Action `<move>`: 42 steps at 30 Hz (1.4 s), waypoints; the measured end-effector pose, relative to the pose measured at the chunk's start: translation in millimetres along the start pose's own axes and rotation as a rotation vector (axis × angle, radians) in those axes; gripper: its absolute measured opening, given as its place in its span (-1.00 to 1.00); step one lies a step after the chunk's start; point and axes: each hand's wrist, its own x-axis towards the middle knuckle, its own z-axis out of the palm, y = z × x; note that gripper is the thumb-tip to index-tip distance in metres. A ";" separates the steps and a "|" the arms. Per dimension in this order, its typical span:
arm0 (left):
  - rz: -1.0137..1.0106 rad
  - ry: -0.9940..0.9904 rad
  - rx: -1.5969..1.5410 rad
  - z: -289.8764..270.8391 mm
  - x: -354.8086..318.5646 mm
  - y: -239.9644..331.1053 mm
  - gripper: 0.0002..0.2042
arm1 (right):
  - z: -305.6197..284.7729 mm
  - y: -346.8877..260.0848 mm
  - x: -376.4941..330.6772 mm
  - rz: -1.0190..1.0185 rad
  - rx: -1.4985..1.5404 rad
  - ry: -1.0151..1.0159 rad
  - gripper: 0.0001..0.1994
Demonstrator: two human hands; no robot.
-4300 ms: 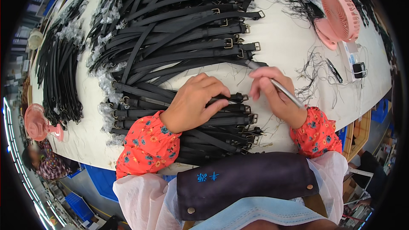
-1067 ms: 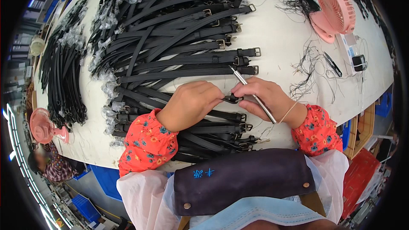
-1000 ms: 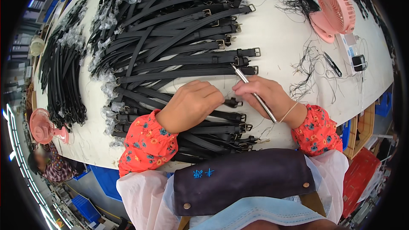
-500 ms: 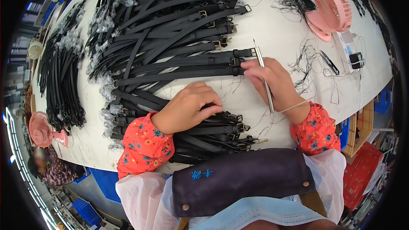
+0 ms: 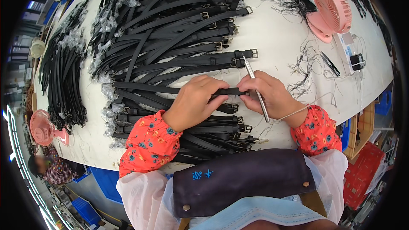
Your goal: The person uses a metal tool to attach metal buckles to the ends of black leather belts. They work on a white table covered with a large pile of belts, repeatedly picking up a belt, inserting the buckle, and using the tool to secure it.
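Observation:
A black belt [image 5: 231, 91] is stretched between my two hands near its buckle end. My left hand [image 5: 197, 101] pinches it between thumb and fingers. My right hand [image 5: 272, 96] grips the belt's end, which its fingers partly hide. Also in that hand is a slim silver pen-shaped tool [image 5: 260, 104], slanting up and left to a thin tip. The tip lies over another black belt [image 5: 223, 61] with a square metal buckle [image 5: 254, 53]. Several more buckled belts [image 5: 213, 138] lie below my hands.
A large heap of black belts [image 5: 170, 21] covers the far table, with another bundle [image 5: 64, 81] left. Pink fans [image 5: 330, 6] stand far right and at the left edge. Black thread scraps [image 5: 304, 61], a dark pen-like tool [image 5: 330, 64] and a black plug [image 5: 356, 61] lie right.
My right hand has come down and left from the upper belts, bringing the tool along. My left hand has moved slightly right. Both hands now hold one belt, drawn nearer to me.

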 end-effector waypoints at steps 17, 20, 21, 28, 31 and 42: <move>0.043 -0.019 0.030 -4.6 4.7 6.5 -0.64 | -1.4 5.6 1.7 0.019 -0.150 -0.019 -0.73; 0.015 -0.005 0.037 2.8 7.8 7.6 -0.66 | -4.2 5.3 1.9 0.000 -0.153 -0.030 -0.71; 0.006 -0.009 0.043 2.3 9.3 9.0 -0.68 | -6.4 4.8 2.2 -0.004 -0.161 -0.030 -0.70; -0.043 0.064 -0.163 12.0 8.9 -3.7 -0.91 | -0.8 -5.2 -0.5 0.288 0.520 0.141 -0.61; -0.130 0.033 -0.189 6.9 8.9 -0.5 -0.93 | -7.8 -7.3 -0.8 0.410 0.734 0.118 -0.67; -0.203 -0.155 -0.369 -15.0 3.2 -5.0 -0.95 | -7.1 -6.1 -3.9 0.542 0.729 -0.063 -0.70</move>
